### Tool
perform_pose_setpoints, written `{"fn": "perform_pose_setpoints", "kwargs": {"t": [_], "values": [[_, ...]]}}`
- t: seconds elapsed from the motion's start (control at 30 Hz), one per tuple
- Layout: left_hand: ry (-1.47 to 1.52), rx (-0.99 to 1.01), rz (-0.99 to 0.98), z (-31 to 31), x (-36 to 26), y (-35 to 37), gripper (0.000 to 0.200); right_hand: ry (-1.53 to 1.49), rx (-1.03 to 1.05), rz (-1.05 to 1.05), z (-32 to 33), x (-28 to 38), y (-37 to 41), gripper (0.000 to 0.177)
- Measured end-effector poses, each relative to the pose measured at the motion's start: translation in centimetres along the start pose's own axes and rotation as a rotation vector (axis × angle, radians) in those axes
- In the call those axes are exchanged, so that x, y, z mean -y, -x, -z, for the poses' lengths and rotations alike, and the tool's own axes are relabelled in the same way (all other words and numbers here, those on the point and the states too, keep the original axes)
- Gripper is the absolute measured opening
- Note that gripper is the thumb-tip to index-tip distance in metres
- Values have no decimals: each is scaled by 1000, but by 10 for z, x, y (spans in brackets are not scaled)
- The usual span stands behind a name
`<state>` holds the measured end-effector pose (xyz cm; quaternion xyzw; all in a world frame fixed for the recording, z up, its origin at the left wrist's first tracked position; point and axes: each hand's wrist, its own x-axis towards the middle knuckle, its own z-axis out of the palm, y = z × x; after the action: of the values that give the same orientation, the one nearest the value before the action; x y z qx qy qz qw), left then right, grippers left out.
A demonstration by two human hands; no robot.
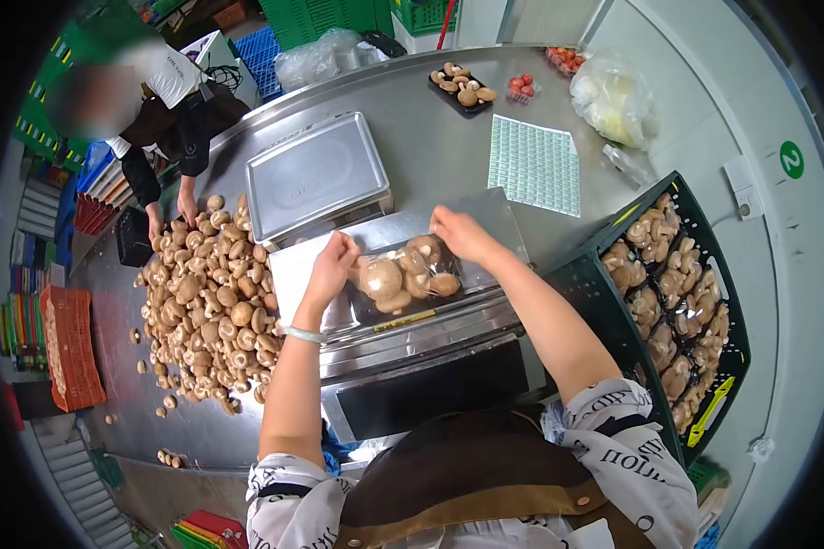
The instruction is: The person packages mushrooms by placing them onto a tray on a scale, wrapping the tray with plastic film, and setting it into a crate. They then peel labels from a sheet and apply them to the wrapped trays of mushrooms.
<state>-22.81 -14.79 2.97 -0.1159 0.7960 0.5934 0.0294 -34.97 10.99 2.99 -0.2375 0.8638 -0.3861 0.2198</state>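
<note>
A dark tray of brown mushrooms [401,277] lies in front of me on the metal wrapping machine [357,346], with clear cling film [381,274] shining over the mushrooms. At the tray's left end, my left hand [336,261] is closed in a pinch on the film. My right hand [460,232] pinches the film near the tray's far right corner. The film edges at my fingertips are hard to make out. Just beyond the machine stands a scale [316,174] with a flat metal pan.
A large heap of loose mushrooms [206,306] covers the table on the left, where a co-worker's hands [186,203] touch it. At right, a dark green crate [604,274] holds wrapped mushroom packs. A label sheet [534,165] and a mushroom tray [462,90] lie farther back.
</note>
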Motion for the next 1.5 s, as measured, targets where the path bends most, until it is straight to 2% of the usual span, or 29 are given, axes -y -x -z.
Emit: {"fn": "perform_pose_setpoints", "kwargs": {"t": [0.07,0.1,0.17,0.2,0.23,0.27,0.3,0.37,0.4,0.53,0.6,0.67,0.7,0.77,0.8,0.83,0.9,0.97,1.0,1.03,1.1,1.13,1.23,1.27,1.37,1.4,1.43,1.5], "values": [[224,169,188,9,-14,12,12,-40,79,-13,0,3,8,33],[211,267,160,11,-17,21,17,-99,150,5,-1,5,17,34],[206,319,329,10,-32,45,22,-214,281,49,4,4,38,36],[82,289,375,8,-39,57,26,-159,325,-7,4,0,48,39],[-41,257,418,5,-43,67,29,-119,263,106,0,-4,60,40],[3,183,323,-1,-37,79,35,-142,164,218,-6,-8,71,38],[-86,117,148,-5,-26,83,35,-164,64,328,-11,-8,80,37],[-258,-22,-203,-13,-6,89,36,-136,24,214,-13,1,95,35],[-280,-13,-70,-14,-20,95,36,-121,2,160,-11,11,102,34],[-248,-154,-200,-13,-95,138,33,-222,-165,173,21,70,141,30],[-237,-138,-124,-10,-127,166,32,-253,-143,180,36,93,166,30],[-216,-81,-25,-9,-133,193,32,-235,-88,169,39,97,190,30],[-157,-52,14,-12,-130,206,33,-256,-67,186,38,98,204,32],[-113,41,229,-20,-124,227,34,-264,88,49,27,83,226,31],[-77,54,275,-29,-113,234,35,-305,91,42,16,73,235,38],[57,75,322,-39,-68,237,38,-319,106,6,0,53,240,41],[-64,56,309,-58,-36,234,40,-294,146,-252,-14,53,248,41],[-136,-14,153,-75,19,227,42,-143,-81,114,-73,-19,242,40],[-258,-27,98,-81,23,225,42,-202,-51,-31,-77,-19,243,40],[-370,-38,109,-87,36,227,42,-141,-40,-25,-86,-35,244,40],[-525,-171,99,-93,44,234,41,-62,-96,-250,-88,-36,254,42],[-486,-210,190,-93,47,242,34,-73,-105,-311,-89,-40,260,40],[-100,-394,117,-98,65,268,20,-202,-249,-349,-94,-48,283,35],[-62,-373,78,-103,53,276,13,-281,-265,-322,-98,-49,287,31],[-39,-461,-42,-118,74,283,11,-512,-304,-226,-112,-48,293,21],[18,-471,95,-110,75,285,13,-667,-370,-243,-103,-39,295,16],[32,-477,71,-103,75,285,13,-999,-335,-359,-85,-32,306,16],[58,-487,24,-90,51,285,13,-1198,-369,-276,-58,-18,338,15]]}}
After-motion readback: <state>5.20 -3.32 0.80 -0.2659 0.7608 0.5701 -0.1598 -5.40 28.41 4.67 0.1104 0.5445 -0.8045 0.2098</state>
